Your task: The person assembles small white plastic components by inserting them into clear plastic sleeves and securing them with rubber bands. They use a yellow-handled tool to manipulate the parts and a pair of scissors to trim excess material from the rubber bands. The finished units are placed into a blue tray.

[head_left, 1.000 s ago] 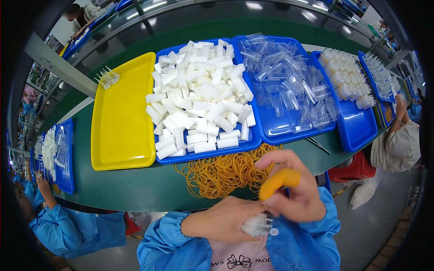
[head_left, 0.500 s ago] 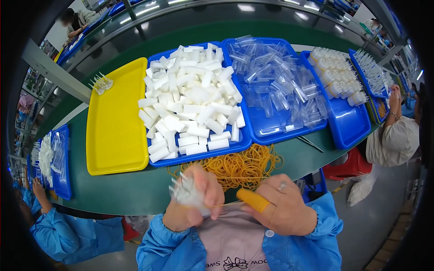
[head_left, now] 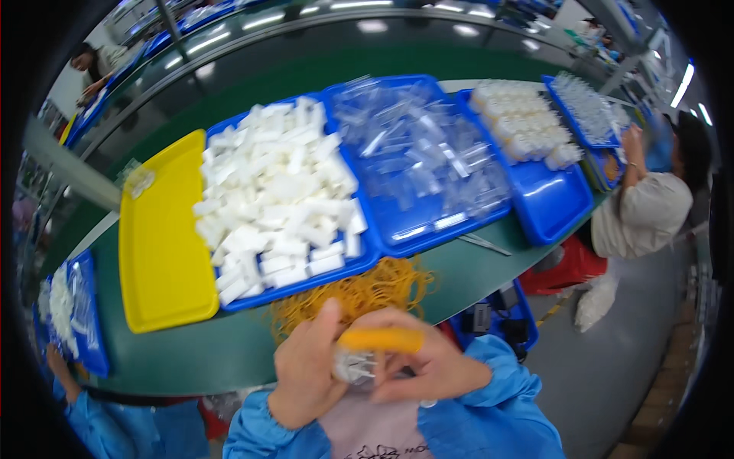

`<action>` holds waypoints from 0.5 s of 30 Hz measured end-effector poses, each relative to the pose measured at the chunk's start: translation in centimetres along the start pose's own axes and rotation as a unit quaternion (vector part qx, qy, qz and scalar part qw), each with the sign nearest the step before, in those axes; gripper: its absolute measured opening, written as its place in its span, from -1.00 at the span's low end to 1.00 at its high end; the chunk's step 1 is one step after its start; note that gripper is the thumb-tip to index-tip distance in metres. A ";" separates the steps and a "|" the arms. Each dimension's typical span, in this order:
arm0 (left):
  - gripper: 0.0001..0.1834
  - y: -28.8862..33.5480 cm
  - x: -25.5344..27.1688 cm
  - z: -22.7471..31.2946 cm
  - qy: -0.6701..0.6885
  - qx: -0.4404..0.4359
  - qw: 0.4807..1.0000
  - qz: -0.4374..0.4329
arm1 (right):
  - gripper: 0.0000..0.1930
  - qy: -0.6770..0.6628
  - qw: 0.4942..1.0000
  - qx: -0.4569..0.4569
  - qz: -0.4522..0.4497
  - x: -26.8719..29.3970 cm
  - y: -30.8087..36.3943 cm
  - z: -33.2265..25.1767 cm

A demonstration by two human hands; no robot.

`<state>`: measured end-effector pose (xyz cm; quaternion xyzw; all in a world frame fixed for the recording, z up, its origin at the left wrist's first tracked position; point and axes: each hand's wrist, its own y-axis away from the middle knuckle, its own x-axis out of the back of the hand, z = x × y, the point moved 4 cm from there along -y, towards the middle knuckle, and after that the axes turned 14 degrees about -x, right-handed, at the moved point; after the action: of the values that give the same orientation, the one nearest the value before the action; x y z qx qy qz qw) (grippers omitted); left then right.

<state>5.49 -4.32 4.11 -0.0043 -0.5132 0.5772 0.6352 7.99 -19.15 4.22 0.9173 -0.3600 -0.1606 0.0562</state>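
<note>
A small bundle of white and clear pieces with thin prongs (head_left: 355,367) is held low in front of my body. My left hand (head_left: 306,375) is wrapped round its left side, thumb up. My right hand (head_left: 432,363) closes on the bundle from the right, fingers bent. An orange finger cot (head_left: 382,339) covers its index finger, which lies across the bundle's top. Any rubber band around the bundle is hidden by fingers and blur. Just beyond my hands lies a heap of yellow-orange rubber bands (head_left: 359,294) on the green table.
Left to right stand a yellow tray (head_left: 164,260) with a small clear cluster at its far corner, a blue tray of white foam-like blocks (head_left: 283,183), a tray of clear tubes (head_left: 428,153), and a tray with bundled pieces (head_left: 520,122). Tweezers (head_left: 485,245) lie near the edge. Co-workers sit either side.
My right hand has moved in against the bundle; before, it was apart with a rubber band stretched between the hands. The view has shifted, so the trays appear further left and tilted.
</note>
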 end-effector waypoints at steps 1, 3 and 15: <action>-0.17 0.1 0.0 0.4 -0.014 0.012 1.000 -0.019 | -0.60 0.113 0.991 0.021 0.065 -0.2 0.2 -0.3; -0.14 -0.1 -0.5 -0.2 -0.004 0.023 0.998 -0.051 | -0.64 0.345 0.912 0.150 0.165 -0.2 0.4 -1.1; -0.22 0.5 -0.4 -2.5 0.701 0.302 0.595 0.252 | -0.78 0.501 0.682 0.090 0.525 13.1 5.4 -0.7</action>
<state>6.90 -2.96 2.40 -0.3445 0.3158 0.6556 0.5931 13.81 -32.06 2.73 0.5220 -0.7133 0.4125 0.2203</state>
